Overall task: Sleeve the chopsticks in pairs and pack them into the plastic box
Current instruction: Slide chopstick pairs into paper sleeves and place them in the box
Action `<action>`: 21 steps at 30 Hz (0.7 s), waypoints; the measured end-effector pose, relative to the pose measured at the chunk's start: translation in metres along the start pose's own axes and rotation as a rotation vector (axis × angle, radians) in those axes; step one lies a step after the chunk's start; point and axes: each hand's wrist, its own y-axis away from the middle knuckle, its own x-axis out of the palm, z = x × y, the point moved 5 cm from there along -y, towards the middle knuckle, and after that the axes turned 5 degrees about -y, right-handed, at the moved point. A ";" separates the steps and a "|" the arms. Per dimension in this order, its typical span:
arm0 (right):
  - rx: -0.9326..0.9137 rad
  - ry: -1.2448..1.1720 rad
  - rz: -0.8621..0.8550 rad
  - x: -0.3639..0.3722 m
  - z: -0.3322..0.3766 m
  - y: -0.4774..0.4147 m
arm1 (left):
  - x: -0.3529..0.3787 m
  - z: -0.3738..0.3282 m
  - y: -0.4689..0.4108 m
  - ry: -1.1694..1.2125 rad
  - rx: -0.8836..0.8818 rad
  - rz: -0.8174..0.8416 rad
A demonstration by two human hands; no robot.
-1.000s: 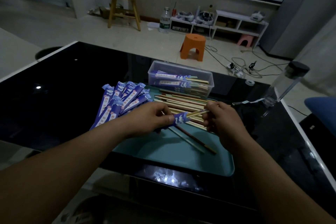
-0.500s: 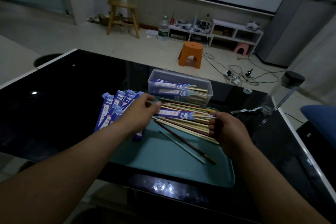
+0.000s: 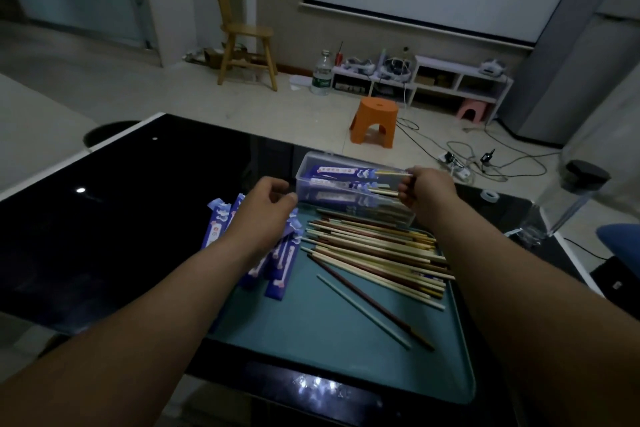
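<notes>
Reaching over the teal tray [image 3: 311, 340], a person lowered another sleeved pair [image 3: 341, 170] into the plastic box [image 3: 303, 184], beyond the loose chopsticks [image 3: 374, 250] and empty sleeves [image 3: 216, 225]. The right hand [image 3: 429, 191] pinched its bare ends; the left hand [image 3: 266, 208], having let go, hung loosely curled, holding nothing.
</notes>
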 end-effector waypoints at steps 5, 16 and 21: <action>-0.069 0.363 -0.126 0.007 0.014 -0.030 | 0.004 0.001 0.001 -0.028 -0.016 0.037; -0.322 0.666 0.066 -0.035 -0.029 0.053 | 0.005 -0.007 0.016 -0.110 0.010 0.114; -0.454 1.099 0.205 -0.055 -0.058 0.096 | 0.009 -0.017 0.040 -0.282 0.100 0.241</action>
